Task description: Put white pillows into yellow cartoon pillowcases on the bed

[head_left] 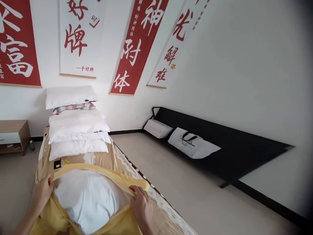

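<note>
Head view: a person is working a yellow pillowcase over a white pillow at the near end of a bed. The left hand is curling closed on the left edge of the case's mouth. The right hand is pinching the hem on the right, with its fingers folded over the yellow cloth. The pillow is lying between the two hands, its far part showing bare through the open mouth and its near part already sitting inside the case. A stack of pillows is resting further up the bed, well apart from the hands, and a white bag is leaning by the wall on the right. By appearance, the covering step is running about midway. Drawing the mouth on over the bare end is calling for an even pull from both hands, keeping the hem taut so the filling is not bunching at one corner.
</note>
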A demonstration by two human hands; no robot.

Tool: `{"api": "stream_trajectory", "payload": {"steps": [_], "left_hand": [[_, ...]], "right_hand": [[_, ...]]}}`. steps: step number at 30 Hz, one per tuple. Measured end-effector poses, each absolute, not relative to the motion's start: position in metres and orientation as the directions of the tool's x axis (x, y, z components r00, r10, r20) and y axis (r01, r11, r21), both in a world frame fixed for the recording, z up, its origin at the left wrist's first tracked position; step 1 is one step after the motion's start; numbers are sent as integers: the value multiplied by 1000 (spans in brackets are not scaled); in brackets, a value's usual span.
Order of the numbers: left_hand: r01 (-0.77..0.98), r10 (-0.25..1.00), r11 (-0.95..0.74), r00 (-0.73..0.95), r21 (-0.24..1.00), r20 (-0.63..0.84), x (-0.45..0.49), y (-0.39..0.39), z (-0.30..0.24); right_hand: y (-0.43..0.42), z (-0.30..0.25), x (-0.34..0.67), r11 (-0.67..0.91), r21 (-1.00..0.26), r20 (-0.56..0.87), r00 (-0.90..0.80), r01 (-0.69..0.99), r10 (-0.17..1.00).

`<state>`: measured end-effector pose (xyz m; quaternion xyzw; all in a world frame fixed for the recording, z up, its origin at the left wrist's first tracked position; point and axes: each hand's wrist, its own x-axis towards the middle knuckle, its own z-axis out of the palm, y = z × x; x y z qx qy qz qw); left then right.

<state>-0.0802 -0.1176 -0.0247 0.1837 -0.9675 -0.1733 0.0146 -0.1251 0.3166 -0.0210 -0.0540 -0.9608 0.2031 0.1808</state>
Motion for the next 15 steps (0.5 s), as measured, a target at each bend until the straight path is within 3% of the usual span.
{"api": "stream_trajectory", "payload": {"steps": [3,6,8,10,11,13,15], "left_hand": [[-359,-364,822,-928,442,-79,-87,-110,-25],[-398,-326,810,-916,431,-233,-84,-103,-50],[-413,-315,800,-906,435,-282,-77,-103,-69],[-405,-308,788,-912,464,-272,-66,-107,-82],[-395,-304,790,-917,469,-260,-59,-110,-87],[-405,-302,812,-908,420,-292,-44,-115,-93],[-444,-308,840,-863,311,-400,-29,-117,-96]], "right_hand": [[308,-37,-125,864,-503,241,-960,5,146],[266,-65,-109,766,-607,311,-950,-214,-19],[227,-84,-91,635,-584,405,-859,-506,-312],[191,-96,-77,462,-542,336,-685,-702,-647],[177,-98,-74,412,-545,259,-614,-730,-745],[160,-100,-80,458,-566,106,-611,-686,-784],[149,-103,-95,579,-562,-10,-695,-591,-719]]}}
